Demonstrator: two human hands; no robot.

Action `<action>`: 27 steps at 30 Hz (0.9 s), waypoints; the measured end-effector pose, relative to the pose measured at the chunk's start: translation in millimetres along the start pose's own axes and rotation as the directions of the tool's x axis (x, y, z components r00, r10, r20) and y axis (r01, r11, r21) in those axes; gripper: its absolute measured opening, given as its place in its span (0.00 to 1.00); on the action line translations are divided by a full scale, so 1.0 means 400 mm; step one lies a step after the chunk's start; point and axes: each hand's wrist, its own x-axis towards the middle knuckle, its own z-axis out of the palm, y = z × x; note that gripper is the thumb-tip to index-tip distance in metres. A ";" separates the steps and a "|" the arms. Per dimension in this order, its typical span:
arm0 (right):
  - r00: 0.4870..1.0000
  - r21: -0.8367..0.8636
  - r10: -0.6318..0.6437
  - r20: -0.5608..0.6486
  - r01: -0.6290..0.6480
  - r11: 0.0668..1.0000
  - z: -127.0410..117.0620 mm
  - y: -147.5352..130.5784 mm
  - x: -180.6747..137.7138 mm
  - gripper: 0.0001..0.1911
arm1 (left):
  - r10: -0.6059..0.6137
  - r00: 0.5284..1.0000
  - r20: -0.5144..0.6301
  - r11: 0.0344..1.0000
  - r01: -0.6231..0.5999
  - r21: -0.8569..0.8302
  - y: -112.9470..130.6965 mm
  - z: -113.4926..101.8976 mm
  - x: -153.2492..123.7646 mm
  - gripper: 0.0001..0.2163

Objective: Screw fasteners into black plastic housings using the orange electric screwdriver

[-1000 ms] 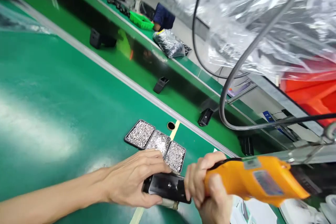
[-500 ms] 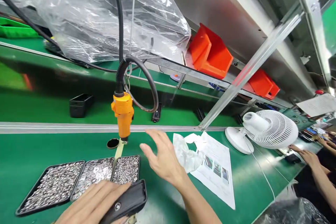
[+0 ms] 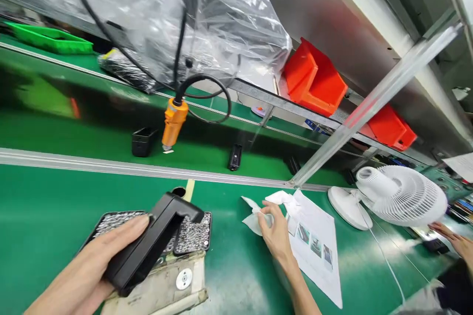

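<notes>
My left hand [image 3: 98,263] is closed around a black plastic housing [image 3: 148,243], which is tilted up so that its long hollow side shows. Under it lies a worn beige block [image 3: 194,273] with a round silver disc. Shallow black trays of small metal parts [image 3: 195,231] sit just behind, partly covered by the housing. My right hand [image 3: 275,236] pinches a thin white cloth [image 3: 253,221] between thumb and fingers, beside a printed sheet [image 3: 318,251]. An orange electric screwdriver [image 3: 174,123] hangs on its cable above the bench.
A white fan [image 3: 402,194] stands to the right, near a co-worker's hand [image 3: 454,241]. Black housings [image 3: 142,141] rest on the green ledge behind the metal rail [image 3: 111,170]. Overhead, a shelf carries clear plastic bags [image 3: 236,15] and red bins [image 3: 314,78].
My left hand has lifted and turned the black housing, uncovering the beige block. My right hand has moved right and taken hold of the white cloth. The screwdriver now hangs higher in view.
</notes>
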 end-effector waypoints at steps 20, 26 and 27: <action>0.809 0.250 -0.587 -0.013 0.571 0.782 0.206 -0.492 0.009 0.22 | 0.016 0.985 0.171 0.801 0.090 -0.592 0.039 0.039 0.004 0.15; 0.792 0.265 -0.597 -0.132 0.608 0.748 0.223 -0.493 0.022 0.19 | 0.068 0.981 0.184 0.811 0.053 -0.583 0.037 0.040 0.002 0.17; 0.795 0.260 -0.590 -0.140 0.604 0.753 0.225 -0.493 0.027 0.19 | 0.075 0.980 0.184 0.815 0.046 -0.577 0.037 0.040 0.002 0.17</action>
